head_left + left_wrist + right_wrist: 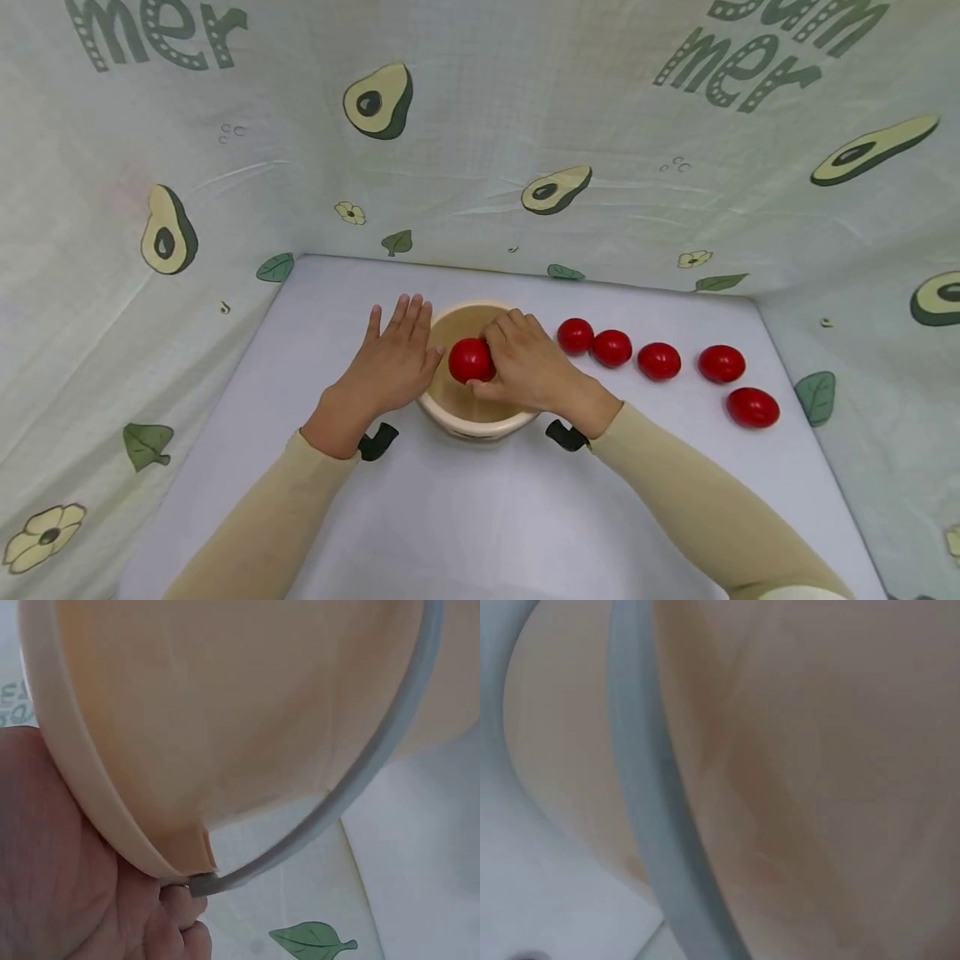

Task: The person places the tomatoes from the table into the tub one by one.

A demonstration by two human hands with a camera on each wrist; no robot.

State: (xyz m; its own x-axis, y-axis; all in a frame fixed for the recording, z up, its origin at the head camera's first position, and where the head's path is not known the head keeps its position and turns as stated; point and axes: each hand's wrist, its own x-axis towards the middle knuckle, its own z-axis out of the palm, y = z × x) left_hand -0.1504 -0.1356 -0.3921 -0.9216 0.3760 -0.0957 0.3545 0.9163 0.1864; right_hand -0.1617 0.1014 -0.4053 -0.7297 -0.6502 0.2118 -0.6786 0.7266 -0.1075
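Observation:
A cream bucket (468, 429) stands on the table, its mouth facing up. My left hand (397, 358) lies against its left rim with the fingers straight. In the left wrist view, that hand (67, 862) touches the outside of the rim (97, 780), near the end of a grey handle (360, 765). My right hand (528, 362) grips a glossy red ball (470, 361) over the bucket's mouth, thumb below and fingers on its far side. The right wrist view shows the bucket wall (817, 750) and handle (652, 765) up close, not the ball.
Several more red, slightly oval balls, among them one nearest the bucket (575, 336) and one farthest right (753, 407), lie on the white table (465, 517) to the right. A printed avocado cloth (465, 125) hangs behind and at both sides.

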